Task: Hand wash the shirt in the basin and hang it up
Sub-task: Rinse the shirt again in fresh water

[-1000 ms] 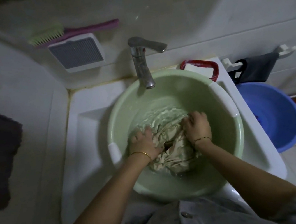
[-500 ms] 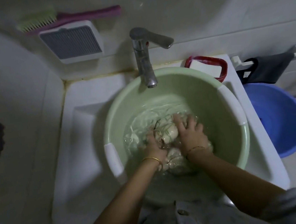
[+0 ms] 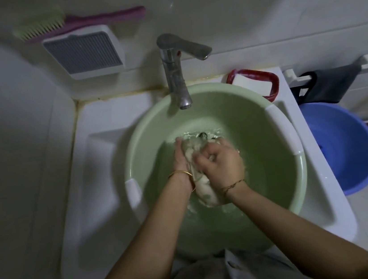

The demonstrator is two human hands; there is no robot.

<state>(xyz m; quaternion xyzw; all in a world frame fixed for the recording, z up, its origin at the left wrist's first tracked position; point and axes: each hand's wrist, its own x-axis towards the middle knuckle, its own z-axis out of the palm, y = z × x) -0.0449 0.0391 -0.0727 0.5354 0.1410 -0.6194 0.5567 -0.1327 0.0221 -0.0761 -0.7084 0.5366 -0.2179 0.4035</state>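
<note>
The wet, cream-coloured bunched shirt [image 3: 205, 190] sits in the round pale-green plastic basin [image 3: 234, 118], squeezed between both hands. The left hand [image 3: 181, 160] grips it from the side; the right hand [image 3: 222, 164] is clenched over the top. Best to knead evenly, keeping the soggy, limp cloth low over the shallow water to limit splashing

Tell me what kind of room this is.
Most likely a home bathroom or wash area: a white sink with a metal faucet against tiled walls, a green basin set in it, and a blue bucket beside it.
</note>
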